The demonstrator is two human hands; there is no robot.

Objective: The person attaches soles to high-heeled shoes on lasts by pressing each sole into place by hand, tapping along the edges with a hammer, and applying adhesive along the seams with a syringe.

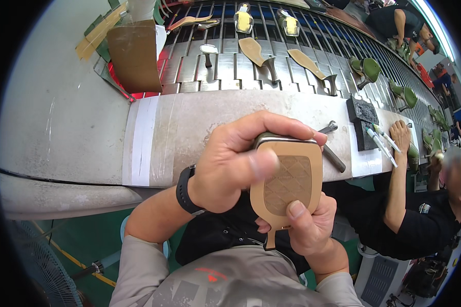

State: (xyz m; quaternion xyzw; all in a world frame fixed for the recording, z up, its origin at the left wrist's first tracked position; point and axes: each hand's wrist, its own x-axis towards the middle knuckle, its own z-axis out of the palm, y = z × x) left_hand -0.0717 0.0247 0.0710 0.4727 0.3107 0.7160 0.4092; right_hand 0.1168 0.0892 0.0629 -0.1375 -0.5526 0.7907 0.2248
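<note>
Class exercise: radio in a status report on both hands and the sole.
Left hand grips tan shoe sole at top. Right hand pinches its lower edge. Nothing blocking; hammer behind on bench.

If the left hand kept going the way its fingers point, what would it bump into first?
The left hand curls rightward over the top of the tan shoe sole. Straight on, it would probably meet the dark metal rod lying on the grey workbench, though depth is hard to judge.

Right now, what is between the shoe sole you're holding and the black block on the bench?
A metal hammer-like tool lies between the shoe sole and the black block, in the head view.
</note>
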